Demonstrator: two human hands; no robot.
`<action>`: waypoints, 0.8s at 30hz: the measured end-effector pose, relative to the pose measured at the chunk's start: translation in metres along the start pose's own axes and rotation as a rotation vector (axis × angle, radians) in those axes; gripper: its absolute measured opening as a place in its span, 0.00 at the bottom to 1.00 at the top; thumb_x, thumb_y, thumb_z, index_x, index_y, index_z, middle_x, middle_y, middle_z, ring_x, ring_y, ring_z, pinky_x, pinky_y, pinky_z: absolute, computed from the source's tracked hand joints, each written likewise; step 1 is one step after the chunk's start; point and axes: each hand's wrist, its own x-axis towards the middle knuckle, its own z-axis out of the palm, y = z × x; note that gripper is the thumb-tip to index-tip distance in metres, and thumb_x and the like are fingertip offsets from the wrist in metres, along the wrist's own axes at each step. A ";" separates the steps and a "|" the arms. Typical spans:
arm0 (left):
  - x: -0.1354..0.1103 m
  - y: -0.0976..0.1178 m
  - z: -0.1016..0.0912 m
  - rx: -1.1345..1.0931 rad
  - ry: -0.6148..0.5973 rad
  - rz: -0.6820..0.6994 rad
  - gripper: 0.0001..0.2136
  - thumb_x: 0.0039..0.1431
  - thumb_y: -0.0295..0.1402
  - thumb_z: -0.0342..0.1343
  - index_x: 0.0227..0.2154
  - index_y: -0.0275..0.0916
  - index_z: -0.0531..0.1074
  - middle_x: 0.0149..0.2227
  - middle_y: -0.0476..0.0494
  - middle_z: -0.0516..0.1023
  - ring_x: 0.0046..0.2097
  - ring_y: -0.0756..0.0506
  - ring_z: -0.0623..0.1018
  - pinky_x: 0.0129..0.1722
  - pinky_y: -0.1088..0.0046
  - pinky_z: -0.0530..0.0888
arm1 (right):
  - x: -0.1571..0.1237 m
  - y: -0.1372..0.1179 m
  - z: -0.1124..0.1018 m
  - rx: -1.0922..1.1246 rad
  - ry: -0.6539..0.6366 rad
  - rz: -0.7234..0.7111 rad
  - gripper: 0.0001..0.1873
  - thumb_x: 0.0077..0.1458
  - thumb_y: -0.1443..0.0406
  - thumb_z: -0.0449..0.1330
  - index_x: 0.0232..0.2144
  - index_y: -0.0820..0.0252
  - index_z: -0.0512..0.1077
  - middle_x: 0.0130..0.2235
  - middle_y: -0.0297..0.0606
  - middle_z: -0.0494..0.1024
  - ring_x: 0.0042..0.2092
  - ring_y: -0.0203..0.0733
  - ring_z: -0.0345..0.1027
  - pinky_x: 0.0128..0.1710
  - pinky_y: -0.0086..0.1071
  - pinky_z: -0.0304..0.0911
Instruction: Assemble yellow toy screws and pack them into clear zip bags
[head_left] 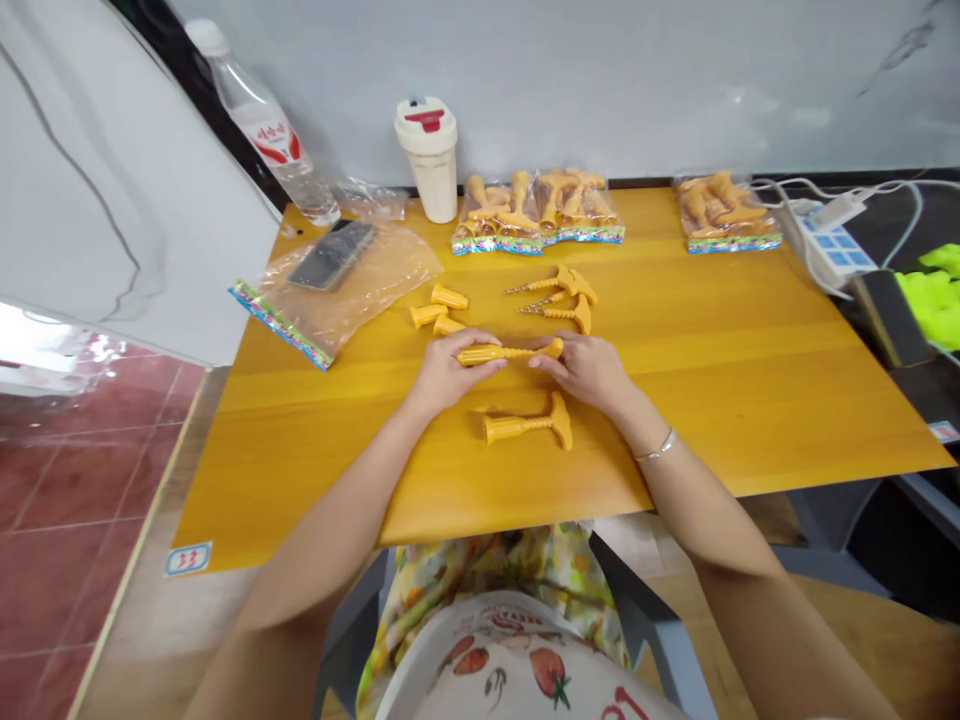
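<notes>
from the head view i'm looking down on a honey-yellow wooden table (750,400), with red floor tile (75,480) beyond its edge at 9 o'clock and a pale wall panel (562,90) along 12 o'clock. my left hand (454,372) is clamped around a yellow plastic screw piece (510,352) at table centre. my right hand (585,372) sits close beside it, fingers (541,360) at the flared end, but i can't tell whether they grip. a t-shaped yellow piece (529,425) lies just below the hands at 6 o'clock, two metal-tipped pieces (559,300) lie at 1 o'clock, and three yellow caps (442,310) at 11. sealed bags of yellow parts (536,212) sit at 12. a dark object (331,255) is blurred under clear plastic (390,280), and a lime-green item (934,300) is cut off at the right edge.
</notes>
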 end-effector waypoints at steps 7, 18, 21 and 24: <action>-0.004 0.009 0.003 0.086 0.001 0.110 0.10 0.56 0.41 0.65 0.37 0.41 0.79 0.36 0.45 0.82 0.38 0.45 0.78 0.44 0.67 0.74 | -0.001 -0.006 0.004 0.606 -0.175 0.206 0.43 0.62 0.35 0.36 0.17 0.59 0.68 0.16 0.36 0.60 0.21 0.37 0.56 0.23 0.34 0.54; -0.003 0.001 0.006 0.009 0.071 0.019 0.08 0.55 0.37 0.65 0.35 0.40 0.80 0.37 0.45 0.83 0.39 0.45 0.80 0.46 0.66 0.75 | 0.006 0.007 0.013 0.623 0.048 0.111 0.35 0.65 0.40 0.40 0.57 0.54 0.68 0.26 0.34 0.67 0.26 0.40 0.63 0.27 0.35 0.62; -0.001 -0.001 0.005 -0.026 0.103 -0.037 0.08 0.54 0.37 0.65 0.35 0.40 0.80 0.38 0.44 0.84 0.41 0.45 0.81 0.48 0.66 0.75 | 0.009 0.012 0.011 0.529 0.114 -0.060 0.27 0.65 0.46 0.48 0.54 0.53 0.71 0.34 0.38 0.72 0.32 0.41 0.65 0.35 0.36 0.64; 0.000 -0.001 0.003 -0.031 0.115 -0.066 0.09 0.53 0.37 0.65 0.35 0.39 0.80 0.39 0.44 0.84 0.42 0.44 0.81 0.49 0.66 0.76 | 0.011 0.015 0.012 0.428 0.114 -0.157 0.23 0.62 0.48 0.55 0.46 0.58 0.76 0.35 0.39 0.72 0.32 0.39 0.63 0.35 0.35 0.61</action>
